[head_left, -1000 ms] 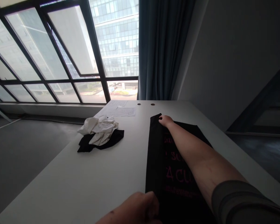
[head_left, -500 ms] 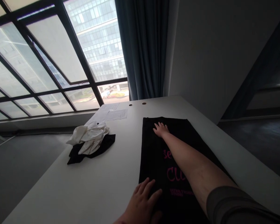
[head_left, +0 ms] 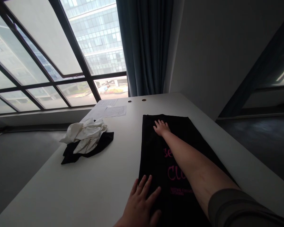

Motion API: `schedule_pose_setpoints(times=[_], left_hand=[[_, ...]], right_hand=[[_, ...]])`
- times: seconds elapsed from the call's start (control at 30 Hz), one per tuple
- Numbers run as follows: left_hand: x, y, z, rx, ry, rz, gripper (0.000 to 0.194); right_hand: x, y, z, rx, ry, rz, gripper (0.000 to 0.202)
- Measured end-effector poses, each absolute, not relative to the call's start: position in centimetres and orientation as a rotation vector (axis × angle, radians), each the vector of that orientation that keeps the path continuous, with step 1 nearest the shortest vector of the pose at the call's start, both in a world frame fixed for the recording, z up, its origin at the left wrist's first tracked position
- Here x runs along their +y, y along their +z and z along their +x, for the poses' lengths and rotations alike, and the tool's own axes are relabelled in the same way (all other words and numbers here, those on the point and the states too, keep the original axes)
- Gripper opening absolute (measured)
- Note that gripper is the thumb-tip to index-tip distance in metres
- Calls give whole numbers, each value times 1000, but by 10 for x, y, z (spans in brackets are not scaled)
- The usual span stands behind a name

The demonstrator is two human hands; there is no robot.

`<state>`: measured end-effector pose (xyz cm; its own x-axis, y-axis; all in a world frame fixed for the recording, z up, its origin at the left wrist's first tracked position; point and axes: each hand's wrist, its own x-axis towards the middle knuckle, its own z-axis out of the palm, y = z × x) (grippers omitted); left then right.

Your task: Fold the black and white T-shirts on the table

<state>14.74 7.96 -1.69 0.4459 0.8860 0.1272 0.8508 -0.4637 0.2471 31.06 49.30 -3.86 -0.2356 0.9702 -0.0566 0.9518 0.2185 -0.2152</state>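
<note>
A black garment with pink printed lettering [head_left: 153, 157] lies spread flat on the white table; its exact kind I cannot tell. My right hand [head_left: 161, 128] rests palm down near its far edge, fingers apart, and the forearm crosses over part of the lettering. Close to me, my left hand [head_left: 142, 200] lies with spread fingers over the garment's left edge. Neither hand grips the cloth. The garment's near end runs out of the bottom of the view.
On the left of the white table [head_left: 97, 186] sits a crumpled pile of white cloth [head_left: 87, 134] and black cloth [head_left: 101, 144]. Papers [head_left: 115, 111] lie at the far left corner, near two round holes. A dark blue curtain [head_left: 145, 47] hangs beside the windows.
The view has shifted slightly, so the table and cloth pile appear a little higher and further left. The left hand's fingers are spread wider. The right hand stays near the garment's far edge.
</note>
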Motion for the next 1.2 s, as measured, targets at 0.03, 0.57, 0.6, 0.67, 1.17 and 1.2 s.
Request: schedule_pose_setpoints(times=[0.03, 0.57, 0.6, 0.67, 1.17, 1.2], left_hand=[[80, -19, 146, 1539, 354, 2547, 80], [73, -28, 99, 1824, 281, 2435, 89], [73, -28, 95, 1864, 264, 2411, 88], [71, -29, 89, 1918, 244, 2384, 86], [44, -28, 94, 1214, 348, 2995, 79], [41, -25, 93, 1178, 347, 2999, 75]], right_hand=[[493, -38, 310, -2388, 314, -1886, 69], [513, -33, 249, -2460, 314, -1859, 69], [515, -33, 246, -2463, 314, -1853, 69], [518, -33, 240, -2466, 314, -1841, 69], [367, -9, 275, -2678, 137, -1289, 53], [342, -12, 286, -2736, 172, -1232, 53]])
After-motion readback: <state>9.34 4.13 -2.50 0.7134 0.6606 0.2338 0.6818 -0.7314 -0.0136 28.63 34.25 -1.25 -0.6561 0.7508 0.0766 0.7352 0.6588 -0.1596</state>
